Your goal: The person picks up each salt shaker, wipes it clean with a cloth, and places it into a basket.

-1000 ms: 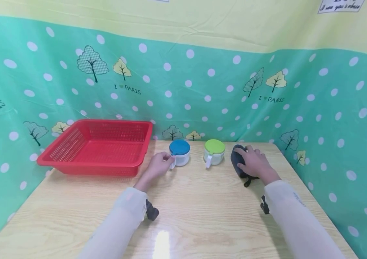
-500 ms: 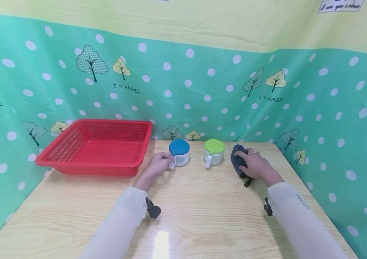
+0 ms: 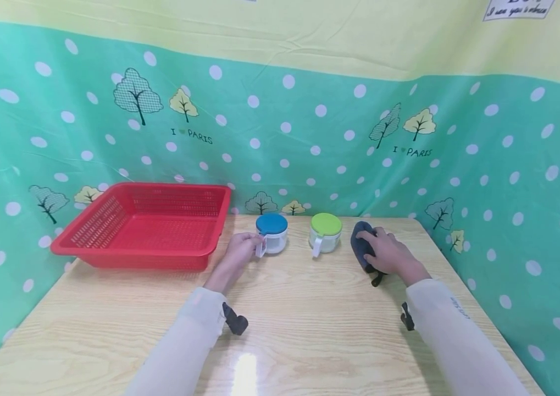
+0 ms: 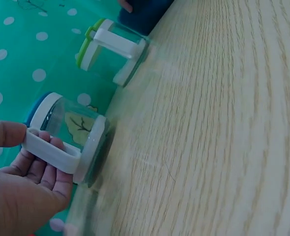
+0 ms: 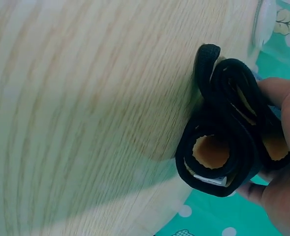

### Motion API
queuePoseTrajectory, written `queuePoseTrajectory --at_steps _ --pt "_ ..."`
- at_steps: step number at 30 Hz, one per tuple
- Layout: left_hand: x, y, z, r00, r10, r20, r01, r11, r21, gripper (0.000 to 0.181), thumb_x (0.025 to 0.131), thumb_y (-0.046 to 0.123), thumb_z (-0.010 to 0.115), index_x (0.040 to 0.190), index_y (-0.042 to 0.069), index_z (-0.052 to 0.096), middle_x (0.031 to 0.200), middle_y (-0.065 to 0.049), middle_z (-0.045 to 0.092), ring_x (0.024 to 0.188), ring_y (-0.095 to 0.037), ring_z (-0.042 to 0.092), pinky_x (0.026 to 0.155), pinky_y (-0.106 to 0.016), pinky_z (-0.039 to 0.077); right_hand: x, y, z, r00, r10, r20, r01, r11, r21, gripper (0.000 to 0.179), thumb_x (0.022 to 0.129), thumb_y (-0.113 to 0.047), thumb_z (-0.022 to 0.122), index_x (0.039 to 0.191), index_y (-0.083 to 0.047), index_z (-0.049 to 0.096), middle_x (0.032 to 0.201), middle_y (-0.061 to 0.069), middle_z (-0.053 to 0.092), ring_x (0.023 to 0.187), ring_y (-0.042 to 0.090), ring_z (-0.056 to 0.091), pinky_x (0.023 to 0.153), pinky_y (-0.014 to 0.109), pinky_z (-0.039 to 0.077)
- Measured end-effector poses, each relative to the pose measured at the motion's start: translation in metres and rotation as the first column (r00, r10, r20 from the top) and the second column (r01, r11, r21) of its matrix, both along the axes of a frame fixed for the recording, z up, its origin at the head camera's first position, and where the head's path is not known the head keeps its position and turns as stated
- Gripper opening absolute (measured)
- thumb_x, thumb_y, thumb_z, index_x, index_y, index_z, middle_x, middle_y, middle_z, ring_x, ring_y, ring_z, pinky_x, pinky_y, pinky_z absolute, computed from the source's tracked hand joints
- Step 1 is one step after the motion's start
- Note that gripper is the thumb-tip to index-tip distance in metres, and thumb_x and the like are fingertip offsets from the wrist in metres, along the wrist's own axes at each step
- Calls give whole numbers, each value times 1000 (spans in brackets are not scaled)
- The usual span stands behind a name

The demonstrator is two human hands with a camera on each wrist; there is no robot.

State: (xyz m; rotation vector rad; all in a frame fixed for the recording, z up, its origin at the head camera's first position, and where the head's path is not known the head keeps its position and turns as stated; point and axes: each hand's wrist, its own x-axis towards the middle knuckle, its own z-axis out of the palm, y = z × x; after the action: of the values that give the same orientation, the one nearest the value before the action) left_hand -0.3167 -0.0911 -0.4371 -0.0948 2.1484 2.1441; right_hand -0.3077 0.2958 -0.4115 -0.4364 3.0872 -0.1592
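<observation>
My left hand (image 3: 241,250) holds the white handle (image 4: 51,151) of a clear seasoning jar (image 3: 277,242) with a blue lid. In the left wrist view the fingers pass through the handle and the thumb lies at its lid end. The jar stands upright on the table. My right hand (image 3: 389,253) grips a rolled-up navy fabric piece (image 3: 360,248) at the right, thumb on one side and fingers on the other. Its coiled end (image 5: 245,147) shows black edging, a tan inside and a small white label in the right wrist view. Its exact kind cannot be told.
A matching jar with a green lid (image 3: 326,242) stands between the two hands, handle towards me. A red plastic basket (image 3: 146,259) sits at the left of the wooden table (image 3: 304,313). A patterned green curtain (image 3: 309,132) hangs behind and along the sides.
The head view has shifted slightly, and my right forearm has turned a little. Both hands stay at the same things; the jars and basket keep their places on the table.
</observation>
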Motion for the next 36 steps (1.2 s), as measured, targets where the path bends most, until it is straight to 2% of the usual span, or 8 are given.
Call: queuePoseTrajectory --at_steps 6,10,16,22,26,33,36 --pt "-1 -2 -3 1000 -2 11 1 995 100 22 101 6 53 109 -11 65 101 -13 64 97 -23 58 92 -37 48 -1 0 -2 1000 -2 -4 2 1000 -16 56 98 -25 67 149 -17 45 137 39 41 115 54 53 81 65 53" --pt "0 -3 -3 1000 10 21 -13 991 130 22 100 6 51 104 -10 65 93 -10 62 90 -21 56 87 -33 47 -1 1 -3 1000 -14 0 14 999 -32 57 98 -26 69 149 -18 44 132 40 46 112 52 57 82 63 54" --pt "1 -3 1 1000 13 -3 -13 987 158 19 99 6 51 95 -6 65 90 -9 60 89 -22 55 86 -34 45 -4 3 -5 1000 -1 -29 -1 997 -72 53 96 -9 67 144 -17 46 127 39 47 108 52 59 83 63 54" --pt "0 -2 7 1000 26 -3 -25 983 182 17 97 6 52 90 -2 65 88 -8 61 88 -21 57 89 -36 47 -5 9 -4 998 16 -66 -23 995 -95 50 94 -4 65 140 -15 51 124 37 49 109 53 57 83 65 53" --pt "1 -4 12 1000 19 -18 -16 983 181 18 96 6 52 85 -1 64 87 -8 60 89 -22 56 89 -36 46 -7 12 3 994 25 -102 -36 994 -104 48 93 -2 63 138 -13 52 124 37 49 109 54 57 84 66 52" --pt "4 -7 21 995 -8 -100 26 983 182 17 93 3 52 78 -3 58 85 -11 58 96 -27 53 90 -39 46 -12 4 23 982 44 -181 -63 993 -104 44 93 0 65 134 -12 53 123 32 53 112 51 57 89 65 51" --pt "5 -6 27 992 -28 -126 50 984 172 18 92 2 52 75 0 55 83 -9 58 91 -25 54 86 -36 48 -13 -4 32 976 63 -208 -85 992 -98 44 94 -1 65 134 -13 55 123 30 54 111 49 58 91 64 51"
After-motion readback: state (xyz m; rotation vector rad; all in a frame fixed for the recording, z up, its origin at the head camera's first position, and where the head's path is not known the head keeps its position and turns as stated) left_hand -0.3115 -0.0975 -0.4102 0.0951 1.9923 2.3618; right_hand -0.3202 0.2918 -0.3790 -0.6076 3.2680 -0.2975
